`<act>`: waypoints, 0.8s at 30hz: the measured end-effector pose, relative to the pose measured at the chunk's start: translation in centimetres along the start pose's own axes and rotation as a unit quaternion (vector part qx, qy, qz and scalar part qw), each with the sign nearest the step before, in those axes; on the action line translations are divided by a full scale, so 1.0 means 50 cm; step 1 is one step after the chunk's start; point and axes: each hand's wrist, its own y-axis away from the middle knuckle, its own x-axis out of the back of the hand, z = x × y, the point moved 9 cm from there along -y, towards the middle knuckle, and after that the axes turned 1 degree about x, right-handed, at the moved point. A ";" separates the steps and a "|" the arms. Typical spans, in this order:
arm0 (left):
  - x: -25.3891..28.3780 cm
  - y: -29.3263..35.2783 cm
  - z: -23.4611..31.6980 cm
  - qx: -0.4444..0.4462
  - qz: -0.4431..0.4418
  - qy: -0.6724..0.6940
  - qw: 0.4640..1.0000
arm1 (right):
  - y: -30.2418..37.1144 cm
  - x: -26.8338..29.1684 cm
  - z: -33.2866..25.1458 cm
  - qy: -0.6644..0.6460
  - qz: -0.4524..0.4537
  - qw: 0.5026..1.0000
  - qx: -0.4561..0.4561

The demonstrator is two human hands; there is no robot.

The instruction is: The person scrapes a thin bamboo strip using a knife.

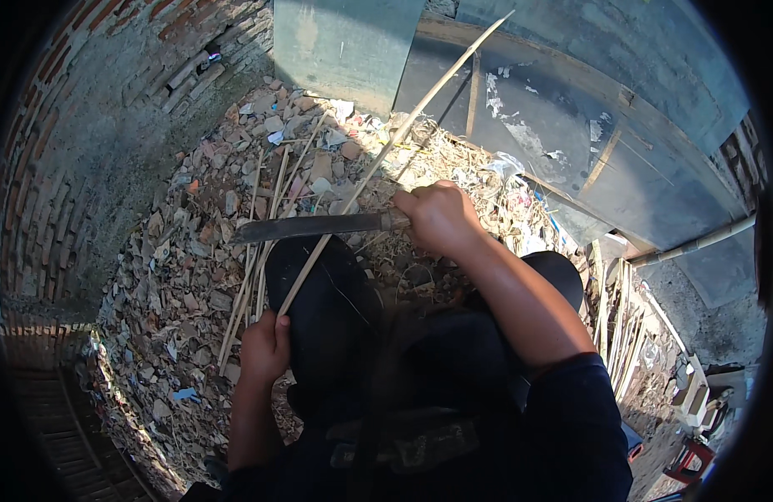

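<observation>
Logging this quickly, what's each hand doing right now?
Left hand: closed, holding the near end of a stick.
Right hand: closed, holding a knife.

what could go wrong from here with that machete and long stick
The machete crosses the long stick near the left knee in this view, so a slip might cut it. The left grip holds the stick lower down; if the machete, in the right grip, slid that way, bare skin could get cut.
</observation>
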 end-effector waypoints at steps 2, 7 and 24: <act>0.001 0.006 -0.001 0.007 -0.005 -0.013 1.000 | -0.004 0.009 0.081 -0.037 -0.009 0.994 -0.101; 0.005 -0.011 0.000 0.011 -0.010 -0.021 1.000 | 0.008 0.037 0.156 -0.001 0.006 0.983 -0.182; 0.019 -0.007 0.018 0.013 0.002 -0.073 0.997 | 0.005 -0.015 0.012 -0.023 -0.087 0.993 -0.078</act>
